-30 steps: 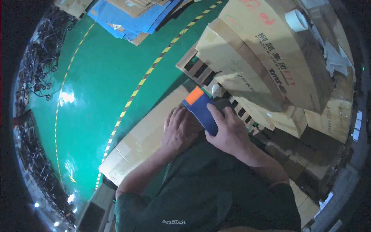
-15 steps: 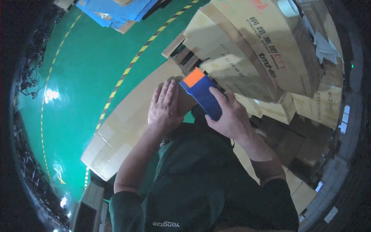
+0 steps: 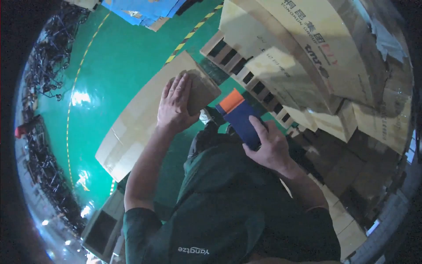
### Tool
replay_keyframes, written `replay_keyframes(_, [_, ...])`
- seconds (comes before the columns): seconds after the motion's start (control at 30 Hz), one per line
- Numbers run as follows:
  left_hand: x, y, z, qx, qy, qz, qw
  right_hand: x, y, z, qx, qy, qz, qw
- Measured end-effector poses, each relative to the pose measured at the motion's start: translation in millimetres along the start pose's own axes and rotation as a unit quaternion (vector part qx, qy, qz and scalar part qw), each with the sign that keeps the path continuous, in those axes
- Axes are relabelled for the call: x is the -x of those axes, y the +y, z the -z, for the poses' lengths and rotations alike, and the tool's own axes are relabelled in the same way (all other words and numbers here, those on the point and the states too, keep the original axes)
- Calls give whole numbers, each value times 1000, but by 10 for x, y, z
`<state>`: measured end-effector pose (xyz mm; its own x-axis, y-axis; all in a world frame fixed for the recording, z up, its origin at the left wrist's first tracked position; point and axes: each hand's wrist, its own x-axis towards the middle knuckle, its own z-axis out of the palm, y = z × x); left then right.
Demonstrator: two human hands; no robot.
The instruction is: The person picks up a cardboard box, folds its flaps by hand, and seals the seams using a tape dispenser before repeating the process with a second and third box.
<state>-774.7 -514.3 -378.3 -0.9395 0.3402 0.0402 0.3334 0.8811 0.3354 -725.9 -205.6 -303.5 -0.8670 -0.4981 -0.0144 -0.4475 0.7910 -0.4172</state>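
Observation:
My left hand [image 3: 176, 103] lies flat on the end of a long brown cardboard box [image 3: 140, 110], fingers stretched out. In my right hand [image 3: 270, 145] is a dark blue tool with an orange end [image 3: 241, 119], its orange end pointing up and left toward the box. A gap shows between the tool and the box, with the green floor and a shoe [image 3: 205, 116] visible there.
Large cardboard cartons [image 3: 303, 57] with printing stand on a pallet [image 3: 259, 90] at the right. Blue sheets [image 3: 143, 11] lie at the top. A yellow-and-black line [image 3: 193, 33] crosses the green floor [image 3: 118, 66]. Dark tangled items [image 3: 50, 53] line the far left.
The box end and my left hand have shifted left, away from the pallet. My right hand with the tool has moved slightly right and down, and the gap between tool and box has widened.

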Motion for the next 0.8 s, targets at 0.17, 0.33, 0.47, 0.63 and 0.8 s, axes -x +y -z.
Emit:
replay_keyframes(0.17, [-18, -37, -6, 0, 26, 8, 1000, 289, 169, -77, -6, -5, -7, 1000])
replay_keyframes(0.33, [-7, -49, -10, 6, 18, 3, 1000, 385, 224, -115, -13, -16, -44, 999])
replay_keyframes(0.47, [20, -91, -76, 10, 43, -21, 999, 191, 234, -222, -17, -3, -46, 999])
replay_keyframes(0.63, [22, -74, -101, -11, 56, -25, 998, -424, 126, -260, -49, -101, -106, 988])
replay_keyframes(0.8, [26, -91, -94, -22, 60, -29, 998, -911, -30, -110, -44, -248, -140, 958])
